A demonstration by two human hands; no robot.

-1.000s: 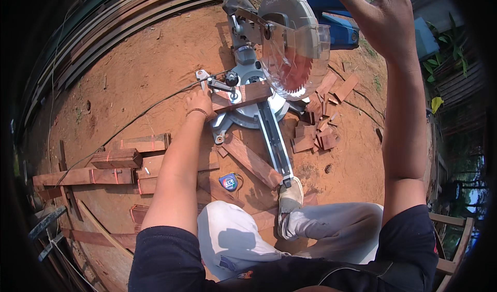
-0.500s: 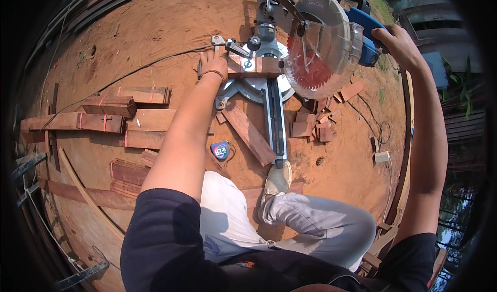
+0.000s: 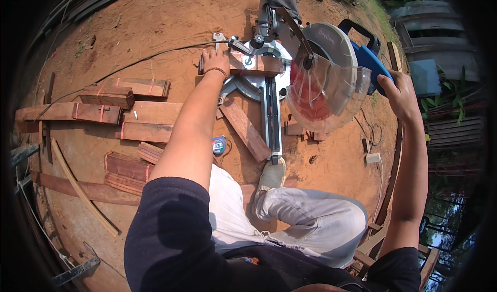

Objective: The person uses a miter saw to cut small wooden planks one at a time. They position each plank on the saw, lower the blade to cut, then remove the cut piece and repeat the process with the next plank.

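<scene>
My left hand (image 3: 215, 62) grips the left end of a reddish-brown wooden block (image 3: 265, 66), its fingers over the top. The block lies across the bed of a mitre saw (image 3: 272, 117), against the fence. My right hand (image 3: 402, 96) is closed around the saw's blue handle (image 3: 370, 60). Under a clear plastic guard (image 3: 348, 92), the red saw blade (image 3: 309, 92) stands right of the block's end. The guard covers much of the blade's edge, and I cannot tell whether it spins.
Bundled boards (image 3: 103, 113) and a loose plank (image 3: 246, 129) lie on reddish ground. A blue tape measure (image 3: 219, 145) is near my leg. Small offcuts (image 3: 295, 128) lie partly behind the guard. A black cable (image 3: 150, 62) crosses at left; a white socket box (image 3: 373, 158) sits at right.
My right hand has brought the saw head downward in the picture, toward me, so the guard now hides more offcuts. My left hand stays on the wooden block.
</scene>
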